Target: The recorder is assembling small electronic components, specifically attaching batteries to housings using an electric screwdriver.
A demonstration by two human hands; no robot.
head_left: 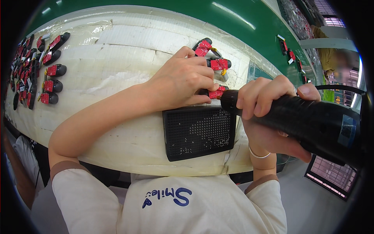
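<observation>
On the bench [128, 46] just beyond the black tray [177, 132], the small red-topped unit [216, 93] pinched in the left grip [187, 80] looks light, stiff and probably fragile, best held by its dark casing, while the right grip [265, 107] wraps a seemingly heavy black driver [307, 121].

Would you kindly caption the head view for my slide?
Left hand holds a red board; right hand grips a black handheld tool.
</observation>
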